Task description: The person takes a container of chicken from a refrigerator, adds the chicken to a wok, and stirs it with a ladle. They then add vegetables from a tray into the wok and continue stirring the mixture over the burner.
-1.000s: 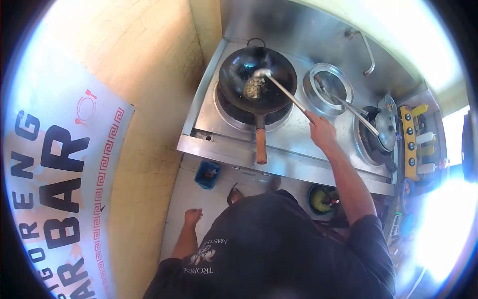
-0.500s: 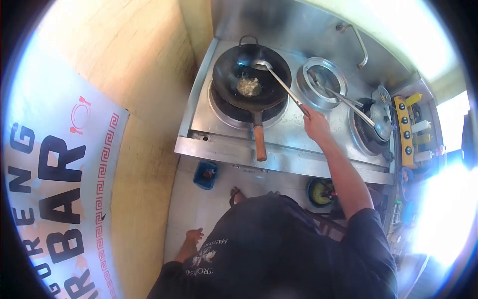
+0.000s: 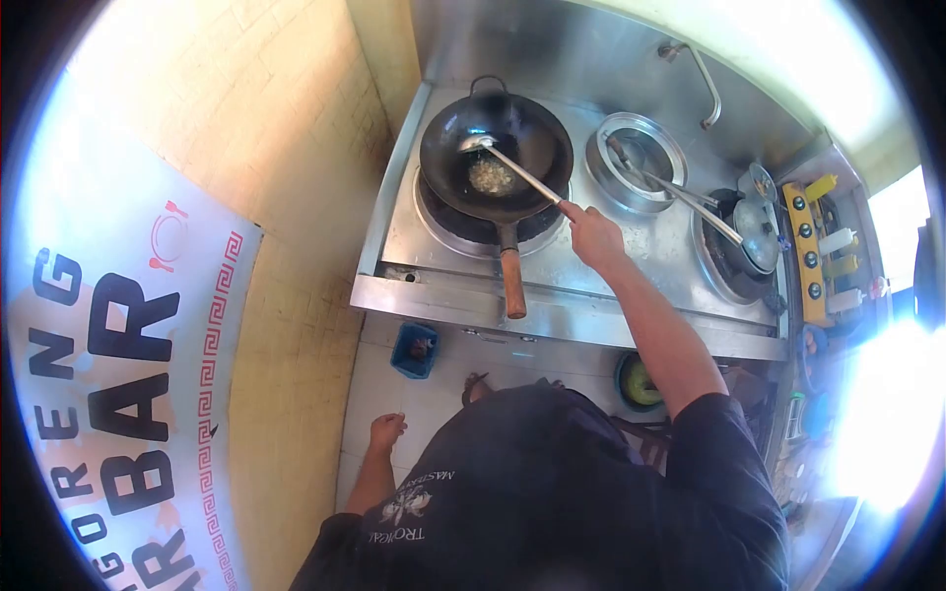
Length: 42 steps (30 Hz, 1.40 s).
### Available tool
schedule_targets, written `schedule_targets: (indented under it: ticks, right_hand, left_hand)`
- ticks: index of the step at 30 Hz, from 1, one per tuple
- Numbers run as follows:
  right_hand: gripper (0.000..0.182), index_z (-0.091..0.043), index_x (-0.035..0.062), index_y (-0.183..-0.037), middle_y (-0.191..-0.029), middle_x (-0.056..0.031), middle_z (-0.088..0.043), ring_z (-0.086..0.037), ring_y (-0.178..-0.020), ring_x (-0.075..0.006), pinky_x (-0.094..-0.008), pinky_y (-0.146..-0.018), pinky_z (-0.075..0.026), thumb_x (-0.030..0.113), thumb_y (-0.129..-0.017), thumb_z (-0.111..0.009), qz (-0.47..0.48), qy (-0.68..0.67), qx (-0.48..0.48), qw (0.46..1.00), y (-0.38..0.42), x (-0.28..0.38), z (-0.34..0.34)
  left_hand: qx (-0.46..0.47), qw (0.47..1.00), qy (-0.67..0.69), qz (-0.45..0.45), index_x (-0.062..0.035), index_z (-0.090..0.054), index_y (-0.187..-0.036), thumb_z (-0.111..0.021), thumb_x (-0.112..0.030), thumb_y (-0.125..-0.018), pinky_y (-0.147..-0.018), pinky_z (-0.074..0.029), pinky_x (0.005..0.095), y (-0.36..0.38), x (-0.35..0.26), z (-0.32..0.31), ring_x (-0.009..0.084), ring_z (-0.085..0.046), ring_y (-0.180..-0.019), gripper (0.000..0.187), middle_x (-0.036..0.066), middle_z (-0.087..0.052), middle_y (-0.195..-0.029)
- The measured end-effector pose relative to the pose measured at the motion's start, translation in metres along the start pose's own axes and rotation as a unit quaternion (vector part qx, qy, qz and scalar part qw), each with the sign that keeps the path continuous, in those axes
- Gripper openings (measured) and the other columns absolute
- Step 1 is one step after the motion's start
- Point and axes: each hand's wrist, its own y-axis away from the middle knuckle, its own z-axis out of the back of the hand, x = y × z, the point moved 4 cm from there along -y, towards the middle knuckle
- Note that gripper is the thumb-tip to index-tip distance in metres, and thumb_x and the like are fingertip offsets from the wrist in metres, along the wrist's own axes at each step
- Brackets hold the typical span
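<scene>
A dark wok (image 3: pixel 448 172) with a wooden handle sits on the left burner of the steel stove (image 3: pixel 581 258). Small pale bits of food (image 3: pixel 491 176) lie in its bottom. My right hand (image 3: pixel 595 236) is closed round the brown handle end of a long ladle (image 3: pixel 528 177), whose bowl is inside the wok, just above the food. Away from the stove, my left hand (image 3: pixel 388 429) hangs low at my left side, its fingers curled in; whether anything is in them is too small to tell.
A round metal pot (image 3: pixel 601 169) with utensils across it stands right of the wok. Further right are a lidded pan (image 3: pixel 757 241), a tap (image 3: pixel 705 84) and squeeze bottles (image 3: pixel 838 240). A blue bin (image 3: pixel 415 365) is on the floor; a wall (image 3: pixel 296 256) stands at the left.
My right hand has moved left with the ladle, whose bowl has shifted left and slightly down in the wok. My left hand has risen a little and its fingers have curled in.
</scene>
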Motion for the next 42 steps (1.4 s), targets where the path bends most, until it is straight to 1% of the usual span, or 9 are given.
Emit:
schedule_targets:
  ticks: [7,9,14,21,23,26,35,39,42]
  right_hand:
    - [0.039,-0.05,0.0247,-0.125,-0.094,-0.0145,-0.059,-0.063,-0.082,-0.0337,-0.0438,-0.071,-0.05,0.015,-0.088,-0.053,0.021,0.081,0.057,0.995,0.032,-0.016,0.046]
    - [0.04,-0.053,0.0242,-0.125,-0.094,-0.0152,-0.061,-0.062,-0.084,-0.034,-0.0434,-0.074,-0.049,0.014,-0.086,-0.055,0.002,0.048,0.04,0.998,0.047,-0.018,0.061]
    - [0.041,-0.056,0.0224,-0.124,-0.098,-0.0163,-0.063,-0.061,-0.092,-0.035,-0.043,-0.082,-0.048,0.013,-0.084,-0.057,-0.025,-0.107,0.014,0.994,0.075,-0.033,0.076]
    - [0.039,-0.055,0.021,-0.123,-0.095,-0.0166,-0.062,-0.061,-0.09,-0.0353,-0.044,-0.079,-0.048,0.014,-0.085,-0.055,-0.038,0.0,0.07,0.997,0.078,-0.004,0.045]
    - [0.039,-0.05,0.0264,-0.126,-0.09,-0.0151,-0.06,-0.062,-0.084,-0.034,-0.0448,-0.073,-0.049,0.017,-0.088,-0.054,-0.013,0.012,0.037,0.999,0.06,-0.003,0.031]
    - [0.038,-0.051,0.026,-0.125,-0.09,-0.015,-0.06,-0.062,-0.083,-0.0336,-0.045,-0.073,-0.049,0.017,-0.088,-0.054,-0.021,0.0,0.004,1.0,0.039,0.006,0.027]
    - [0.035,-0.055,0.0182,-0.121,-0.105,-0.0161,-0.062,-0.063,-0.091,-0.0337,-0.0439,-0.079,-0.05,0.01,-0.087,-0.052,-0.023,-0.196,-0.098,0.975,0.012,-0.016,-0.031]
    - [0.035,-0.052,0.0053,-0.126,-0.116,-0.0135,-0.061,-0.058,-0.109,-0.0268,-0.0374,-0.094,-0.044,0.015,-0.092,-0.051,-0.096,-0.336,-0.035,0.936,0.01,-0.027,-0.084]
    - [0.043,-0.047,0.0094,-0.129,-0.114,-0.0184,-0.06,-0.057,-0.107,-0.034,-0.0412,-0.091,-0.045,0.025,-0.089,-0.054,-0.113,-0.374,0.015,0.921,0.026,-0.018,-0.076]
  left_hand:
    - [-0.007,0.998,0.029,0.051,0.0,-0.065,-0.101,-0.063,-0.029,-0.084,-0.049,-0.042,0.0247,0.008,0.035,0.003,0.0152,-0.061,-0.064,0.034,0.009,-0.067,-0.079]
    - [0.07,0.988,-0.131,-0.052,-0.0023,-0.062,-0.105,-0.06,-0.033,-0.086,-0.057,-0.045,0.031,-0.004,0.081,0.003,0.0177,-0.062,-0.071,0.037,0.009,-0.068,-0.086]
    - [0.082,0.977,0.016,0.195,-0.0067,-0.058,-0.112,-0.054,-0.038,-0.089,-0.071,-0.043,0.0442,0.004,0.166,-0.006,0.0209,-0.061,-0.086,0.039,0.007,-0.067,-0.098]
    - [0.098,0.981,-0.164,0.043,-0.0048,-0.061,-0.105,-0.059,-0.037,-0.087,-0.062,-0.046,0.0353,-0.006,0.099,0.001,0.0168,-0.061,-0.078,0.037,0.007,-0.068,-0.088]
    - [0.104,0.985,-0.016,-0.136,-0.002,-0.063,-0.101,-0.063,-0.034,-0.085,-0.051,-0.043,0.0269,-0.041,0.111,0.002,0.0137,-0.06,-0.066,0.036,0.007,-0.067,-0.08]
    - [0.004,0.997,0.066,0.038,-0.0002,-0.064,-0.1,-0.065,-0.031,-0.084,-0.044,-0.039,0.0231,-0.011,0.03,-0.001,0.0124,-0.058,-0.059,0.035,0.008,-0.067,-0.076]
    - [0.041,0.992,0.04,0.117,-0.0025,-0.062,-0.107,-0.06,-0.035,-0.086,-0.05,-0.042,0.032,-0.004,0.034,-0.014,0.0156,-0.062,-0.068,0.038,0.008,-0.069,-0.085]
    - [0.132,0.823,-0.511,-0.21,-0.002,-0.059,-0.116,-0.046,-0.034,-0.094,-0.082,-0.047,0.0355,-0.054,0.084,-0.038,0.0249,-0.061,-0.1,0.041,0.013,-0.065,-0.111]
    - [0.2,0.865,-0.443,-0.126,-0.002,-0.059,-0.117,-0.046,-0.034,-0.094,-0.083,-0.046,0.0354,-0.064,0.056,-0.059,0.0249,-0.061,-0.1,0.041,0.013,-0.064,-0.112]
